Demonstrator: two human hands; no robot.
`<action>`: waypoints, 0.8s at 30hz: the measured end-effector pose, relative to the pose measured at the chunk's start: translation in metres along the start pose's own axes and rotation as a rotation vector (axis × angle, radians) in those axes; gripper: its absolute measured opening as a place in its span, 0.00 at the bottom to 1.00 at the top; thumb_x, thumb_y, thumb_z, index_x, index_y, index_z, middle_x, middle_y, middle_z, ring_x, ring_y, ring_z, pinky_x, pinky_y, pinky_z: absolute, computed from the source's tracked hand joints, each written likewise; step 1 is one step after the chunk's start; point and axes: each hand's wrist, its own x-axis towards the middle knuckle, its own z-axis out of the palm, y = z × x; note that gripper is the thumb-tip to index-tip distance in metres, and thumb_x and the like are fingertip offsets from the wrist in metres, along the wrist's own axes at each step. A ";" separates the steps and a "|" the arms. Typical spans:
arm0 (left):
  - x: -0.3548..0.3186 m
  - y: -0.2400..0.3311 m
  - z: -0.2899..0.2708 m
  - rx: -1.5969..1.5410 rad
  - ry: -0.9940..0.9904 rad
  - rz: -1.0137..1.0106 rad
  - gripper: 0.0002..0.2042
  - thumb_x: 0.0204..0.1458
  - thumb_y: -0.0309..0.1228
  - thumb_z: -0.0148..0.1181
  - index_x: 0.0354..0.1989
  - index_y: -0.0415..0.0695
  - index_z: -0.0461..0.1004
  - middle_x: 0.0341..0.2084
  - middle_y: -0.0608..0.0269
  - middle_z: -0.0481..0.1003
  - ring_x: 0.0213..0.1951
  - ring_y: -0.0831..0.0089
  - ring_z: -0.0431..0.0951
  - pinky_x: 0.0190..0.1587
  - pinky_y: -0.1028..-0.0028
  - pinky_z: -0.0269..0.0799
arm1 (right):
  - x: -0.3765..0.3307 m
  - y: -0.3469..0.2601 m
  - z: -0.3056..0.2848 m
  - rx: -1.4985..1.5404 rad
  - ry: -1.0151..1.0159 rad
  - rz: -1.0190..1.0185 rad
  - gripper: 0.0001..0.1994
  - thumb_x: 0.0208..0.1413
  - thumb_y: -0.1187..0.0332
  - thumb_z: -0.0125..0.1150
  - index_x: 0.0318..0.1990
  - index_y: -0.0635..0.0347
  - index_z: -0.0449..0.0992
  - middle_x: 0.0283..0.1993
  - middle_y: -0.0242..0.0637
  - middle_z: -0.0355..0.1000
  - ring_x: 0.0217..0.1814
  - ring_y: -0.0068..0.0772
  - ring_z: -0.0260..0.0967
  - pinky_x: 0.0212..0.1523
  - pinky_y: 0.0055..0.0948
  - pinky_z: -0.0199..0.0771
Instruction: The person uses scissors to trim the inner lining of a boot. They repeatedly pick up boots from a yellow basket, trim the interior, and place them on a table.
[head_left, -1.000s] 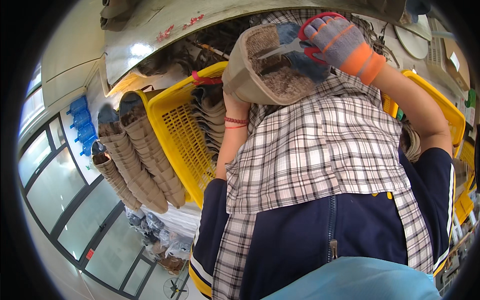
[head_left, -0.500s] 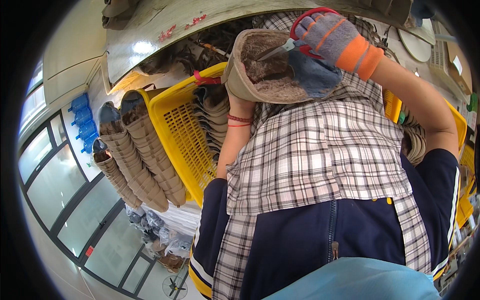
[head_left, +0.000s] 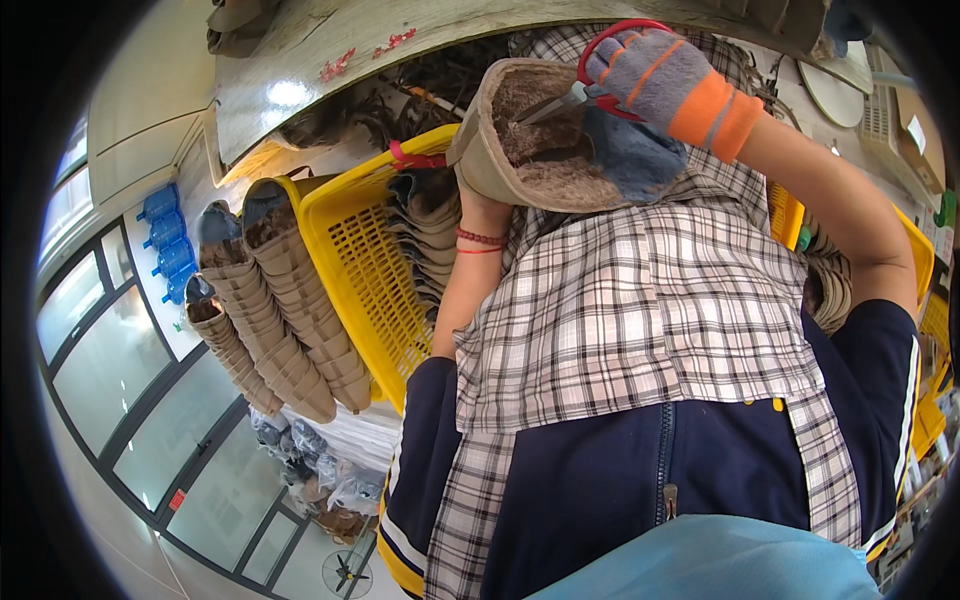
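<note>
A beige shoe upper with brown fleecy lining and a blue patch sits over my lap, its open side facing up. My left hand holds it from below at its left side; the fingers are hidden behind it, and red bracelets circle the wrist. In a grey and orange glove, my right hand grips red-handled scissors. Their blades point left into the upper's opening, near the fleece; whether they touch it I cannot tell.
At my left stands a yellow basket with stacked uppers inside. More tall stacks of beige uppers lean beyond it. A worktable edge crosses in front of me. Another yellow basket is at my right.
The shoe upper has tilted and shifted slightly right. The scissors have moved a little with my right hand, and their blades look closer together.
</note>
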 end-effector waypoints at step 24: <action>-0.027 0.032 -0.082 0.332 0.203 -0.718 0.12 0.43 0.20 0.62 0.39 0.36 0.73 0.33 0.60 0.74 0.34 0.69 0.75 0.39 0.71 0.74 | -0.044 -0.031 0.004 0.434 -0.001 0.207 0.16 0.44 0.56 0.63 0.39 0.51 0.73 0.36 0.35 0.71 0.39 0.34 0.70 0.40 0.33 0.70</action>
